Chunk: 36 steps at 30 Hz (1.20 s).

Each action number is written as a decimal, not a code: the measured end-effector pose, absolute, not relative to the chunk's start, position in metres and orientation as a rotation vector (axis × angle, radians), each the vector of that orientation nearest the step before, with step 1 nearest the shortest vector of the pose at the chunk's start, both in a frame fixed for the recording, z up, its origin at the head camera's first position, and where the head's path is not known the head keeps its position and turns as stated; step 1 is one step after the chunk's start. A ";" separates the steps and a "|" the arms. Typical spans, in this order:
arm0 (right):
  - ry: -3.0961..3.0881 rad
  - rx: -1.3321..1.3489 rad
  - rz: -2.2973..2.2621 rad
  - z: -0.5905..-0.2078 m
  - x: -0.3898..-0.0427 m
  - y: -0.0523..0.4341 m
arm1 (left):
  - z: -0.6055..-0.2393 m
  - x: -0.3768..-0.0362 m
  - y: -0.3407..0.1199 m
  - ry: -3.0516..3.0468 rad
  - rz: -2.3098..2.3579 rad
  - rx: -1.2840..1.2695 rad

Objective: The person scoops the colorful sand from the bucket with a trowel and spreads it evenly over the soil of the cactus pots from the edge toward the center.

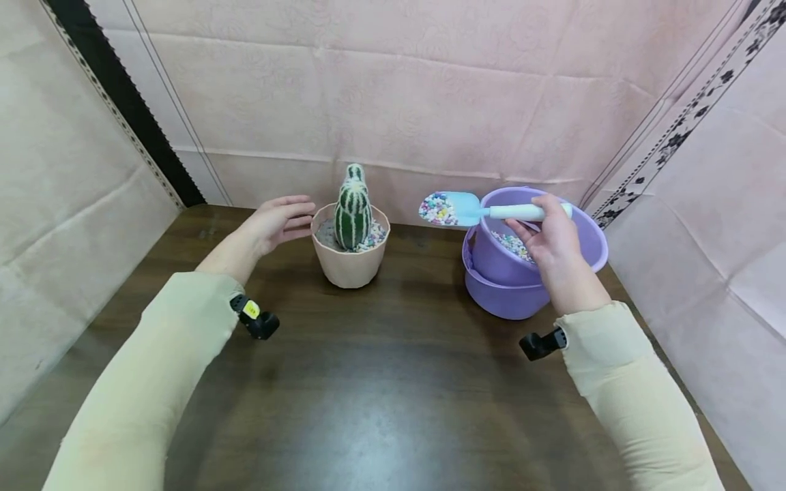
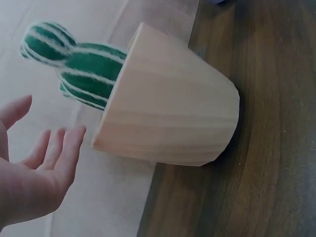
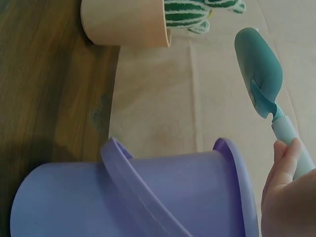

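Right hand (image 1: 552, 235) grips a light-blue plastic scoop (image 1: 457, 208) heaped with coloured pebbles (image 1: 437, 208), left of the purple plastic bucket (image 1: 571, 252); left hand (image 1: 279, 221), fingers relaxed and holding nothing, hovers beside the peach cactus pot (image 1: 348, 262). Mid-carry, I judge; next needs level travel left, then tipping.

left hand (image 1: 278, 221) raised, fingers straight and relaxed, palm facing inward, holding nothing. right hand (image 1: 550, 235) raised, fingers curled in a closed grip.

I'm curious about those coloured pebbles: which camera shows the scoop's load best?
The head view: the scoop shows its pebbles. The right wrist view sees only its underside; the left wrist view misses it.
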State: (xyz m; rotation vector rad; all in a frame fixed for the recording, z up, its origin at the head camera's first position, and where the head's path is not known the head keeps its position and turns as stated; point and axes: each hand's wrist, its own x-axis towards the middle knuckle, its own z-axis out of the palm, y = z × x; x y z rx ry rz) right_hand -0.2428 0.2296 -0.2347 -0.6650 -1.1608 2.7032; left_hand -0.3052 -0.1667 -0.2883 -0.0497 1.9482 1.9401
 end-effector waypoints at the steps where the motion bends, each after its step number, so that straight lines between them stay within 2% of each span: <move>1: -1.166 -0.662 2.706 -0.235 -0.243 0.228 | -0.290 -0.308 -0.166 1.946 1.960 -0.084; 11: -1.230 -0.678 2.698 -0.242 -0.241 0.206 | -0.308 -0.325 -0.167 1.876 1.979 -0.264; 36: -1.340 -0.634 2.727 -0.258 -0.237 0.167 | -0.322 -0.326 -0.160 1.997 1.887 -0.183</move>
